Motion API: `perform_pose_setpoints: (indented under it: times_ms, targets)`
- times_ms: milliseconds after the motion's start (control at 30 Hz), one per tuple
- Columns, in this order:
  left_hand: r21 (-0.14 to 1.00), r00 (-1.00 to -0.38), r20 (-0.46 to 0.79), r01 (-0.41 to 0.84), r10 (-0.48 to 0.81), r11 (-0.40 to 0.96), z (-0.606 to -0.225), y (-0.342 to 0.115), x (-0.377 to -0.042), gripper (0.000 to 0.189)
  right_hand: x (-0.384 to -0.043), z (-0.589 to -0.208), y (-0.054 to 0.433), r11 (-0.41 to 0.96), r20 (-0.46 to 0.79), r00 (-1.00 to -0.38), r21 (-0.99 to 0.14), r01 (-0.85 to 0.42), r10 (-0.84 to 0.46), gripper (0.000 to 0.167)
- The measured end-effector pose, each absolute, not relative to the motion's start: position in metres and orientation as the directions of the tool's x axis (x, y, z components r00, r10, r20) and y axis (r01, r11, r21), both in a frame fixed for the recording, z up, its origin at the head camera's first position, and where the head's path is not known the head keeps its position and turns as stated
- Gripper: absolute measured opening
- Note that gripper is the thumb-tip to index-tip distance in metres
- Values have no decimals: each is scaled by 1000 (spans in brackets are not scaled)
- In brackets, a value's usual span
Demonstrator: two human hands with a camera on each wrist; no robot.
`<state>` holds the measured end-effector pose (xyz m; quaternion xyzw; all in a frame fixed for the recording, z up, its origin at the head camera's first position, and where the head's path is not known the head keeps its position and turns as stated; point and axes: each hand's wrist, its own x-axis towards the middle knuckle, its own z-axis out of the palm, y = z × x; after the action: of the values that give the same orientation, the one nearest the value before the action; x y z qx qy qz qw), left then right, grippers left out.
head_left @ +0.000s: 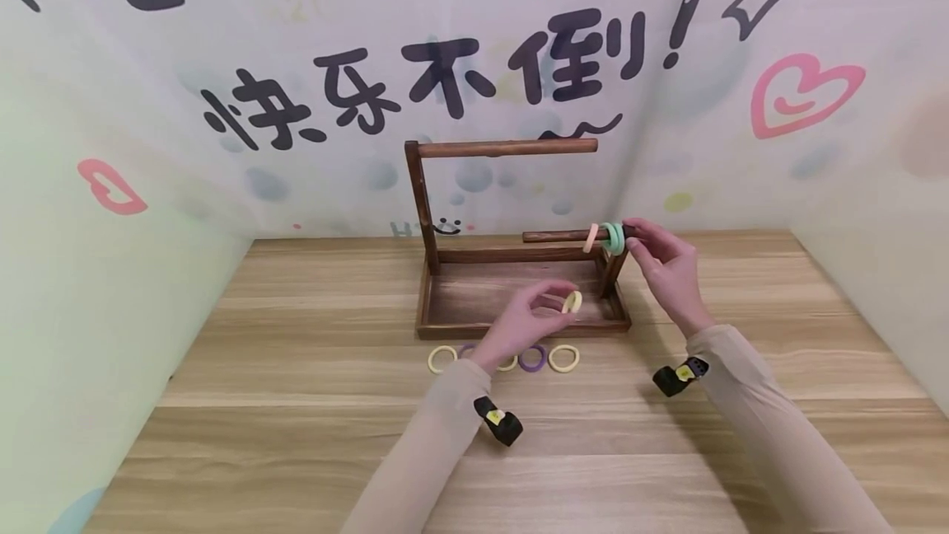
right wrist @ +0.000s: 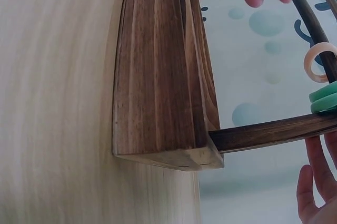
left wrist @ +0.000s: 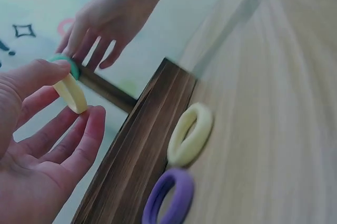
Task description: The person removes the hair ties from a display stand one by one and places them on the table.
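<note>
Ring-loading on a wooden stand, judged to be mid-step: 1 ring in transit. The left hand (head_left: 528, 317) pinches a pale yellow ring (left wrist: 76, 97) between thumb and fingers, off the lower rod (head_left: 549, 236), which bears 1 peach ring (head_left: 591, 238) and 2 green rings (head_left: 619, 239). The right hand (head_left: 670, 266) grips the top of the short post (head_left: 611, 277) (whether it touches the green rings cannot be told). Five others, written 5 rings (head_left: 564, 370), lie before the tray (head_left: 519, 330). The next move likely calls for aligning the ring's hole with the rod's free tip.
</note>
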<state>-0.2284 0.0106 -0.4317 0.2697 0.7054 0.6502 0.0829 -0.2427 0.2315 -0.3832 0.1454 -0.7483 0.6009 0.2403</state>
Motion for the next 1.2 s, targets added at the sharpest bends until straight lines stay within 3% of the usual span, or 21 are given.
perform_pose_setpoints:
  times_ms: [633,1200]
  targets:
    - [959,-768,152,266,622,94,-449,42,-209,37,-244,-385,232,208,545,-836,-826,-523,63,26]
    - [854,-749,191,446,635,268,-458,45,-208,37,-244,-386,231,191,558,-827,-821,-538,68,26]
